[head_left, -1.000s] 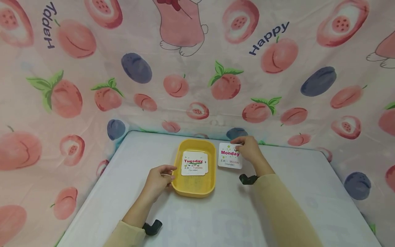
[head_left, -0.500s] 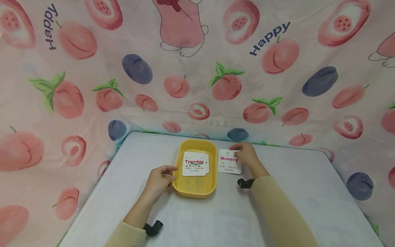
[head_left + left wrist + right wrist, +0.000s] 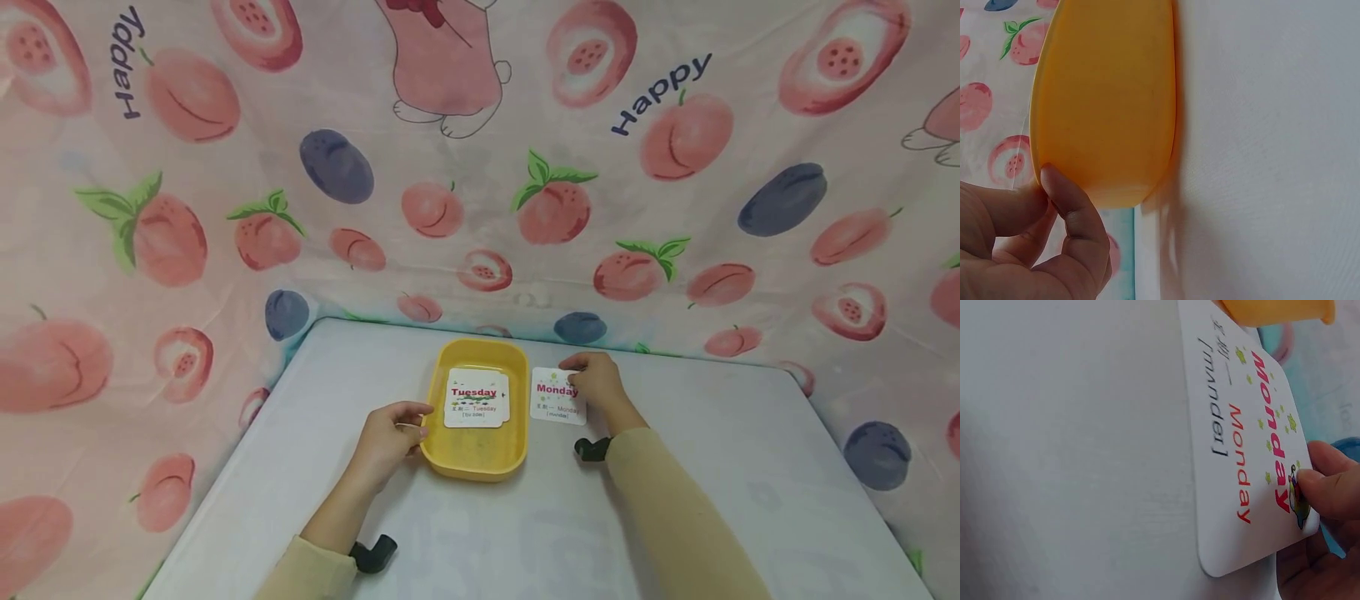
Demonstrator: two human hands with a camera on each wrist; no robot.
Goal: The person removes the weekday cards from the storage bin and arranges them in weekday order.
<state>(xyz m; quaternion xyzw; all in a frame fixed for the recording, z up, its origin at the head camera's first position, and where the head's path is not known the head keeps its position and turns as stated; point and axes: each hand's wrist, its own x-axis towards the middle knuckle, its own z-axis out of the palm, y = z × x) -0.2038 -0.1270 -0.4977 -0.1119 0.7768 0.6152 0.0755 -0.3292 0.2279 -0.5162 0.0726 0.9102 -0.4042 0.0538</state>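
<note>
A yellow plastic tray (image 3: 474,462) stands on the table, with a small stack of flash cards in it; the top card reads Tuesday (image 3: 477,408). My left hand (image 3: 386,439) pinches the tray's left rim between thumb and fingers; the left wrist view shows that grip on the tray wall (image 3: 1107,100). To the right of the tray, my right hand (image 3: 600,383) holds the Monday flash card (image 3: 553,407) by its upper right corner. In the right wrist view the thumb lies over the printed face of the Monday card (image 3: 1241,462), fingers behind it.
A white cloth covers the table (image 3: 495,542). Behind it and at both sides hangs a curtain (image 3: 465,167) printed with peaches and plums. A black curved piece sits at each wrist, the left one (image 3: 373,553) and the right one (image 3: 592,450).
My right hand has brought the Monday card a little lower, toward me, beside the tray. The left hand keeps its hold on the rim, and the tray stays in place.
</note>
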